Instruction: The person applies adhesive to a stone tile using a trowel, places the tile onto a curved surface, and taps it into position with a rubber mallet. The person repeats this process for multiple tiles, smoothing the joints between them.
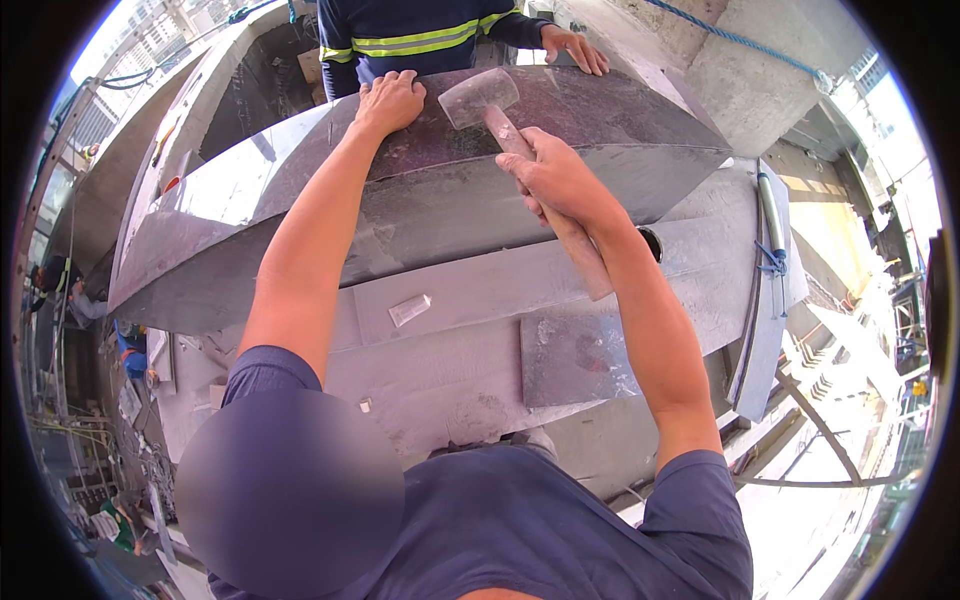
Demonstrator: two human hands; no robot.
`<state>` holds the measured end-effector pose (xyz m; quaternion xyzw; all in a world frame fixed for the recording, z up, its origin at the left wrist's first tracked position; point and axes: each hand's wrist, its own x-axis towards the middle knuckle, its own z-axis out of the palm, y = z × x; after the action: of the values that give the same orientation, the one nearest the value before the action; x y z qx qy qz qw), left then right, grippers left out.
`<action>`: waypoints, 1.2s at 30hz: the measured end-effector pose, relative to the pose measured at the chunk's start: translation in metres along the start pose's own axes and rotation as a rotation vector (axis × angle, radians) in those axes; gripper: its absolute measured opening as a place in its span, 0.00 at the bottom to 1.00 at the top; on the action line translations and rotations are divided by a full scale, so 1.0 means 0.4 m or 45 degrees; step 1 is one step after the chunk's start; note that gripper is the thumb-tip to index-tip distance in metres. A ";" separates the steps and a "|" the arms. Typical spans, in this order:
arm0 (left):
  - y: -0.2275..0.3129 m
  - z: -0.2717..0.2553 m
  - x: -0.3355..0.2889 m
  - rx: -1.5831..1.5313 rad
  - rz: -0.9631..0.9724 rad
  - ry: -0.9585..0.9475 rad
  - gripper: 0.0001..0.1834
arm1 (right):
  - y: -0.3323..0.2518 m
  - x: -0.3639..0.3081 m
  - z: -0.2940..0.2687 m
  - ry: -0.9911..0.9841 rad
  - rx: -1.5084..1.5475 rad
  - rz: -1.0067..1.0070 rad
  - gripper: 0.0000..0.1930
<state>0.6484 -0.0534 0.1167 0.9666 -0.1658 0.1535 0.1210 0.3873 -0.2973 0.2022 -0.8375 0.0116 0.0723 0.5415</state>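
Observation:
In my right hand [552, 178] is a mallet [480, 98] with a pale, dusty head and a wooden handle. My fingers close around the handle, and the head is over the top face of a large dark stone slab [440, 220]. Whether the head touches the slab I cannot tell. My left hand [392, 102] lies on the slab near its far edge, fingers stretched out and somewhat apart. Across from me a person in a dark top with reflective stripes [415, 42] has one hand [575, 50] on the slab's far edge.
A small whitish packet or tube [410, 310] lies on the grey ledge [460, 370] below the slab. Nearer me is a dark square tile [575, 362]. A round dark opening or container [651, 244] sits by my right forearm. Blue rope [740, 42] runs along the upper right.

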 end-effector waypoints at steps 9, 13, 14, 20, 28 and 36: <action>-0.015 0.002 -0.003 0.010 0.008 0.028 0.32 | 0.006 0.019 -0.039 0.420 -0.201 -0.378 0.18; -0.018 0.010 0.006 0.037 0.036 0.035 0.31 | 0.091 0.058 0.018 0.297 -0.500 -0.339 0.24; -0.032 0.016 0.012 0.036 0.040 0.071 0.31 | 0.081 0.055 0.022 0.268 -0.472 -0.360 0.25; -0.068 0.035 0.031 0.082 0.115 0.050 0.31 | 0.150 -0.166 0.072 0.292 -0.021 -0.309 0.25; -0.082 0.051 0.044 0.127 0.052 -0.093 0.33 | 0.617 -0.618 0.076 0.620 0.010 0.333 0.17; 0.062 -0.030 0.002 0.463 0.077 -0.153 0.30 | 0.880 -0.689 -0.299 1.108 0.153 0.524 0.12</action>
<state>0.6373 -0.0729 0.1326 0.9745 -0.1713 0.1266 -0.0706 0.0931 -0.5676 -0.0313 -0.7375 0.4065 -0.1800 0.5083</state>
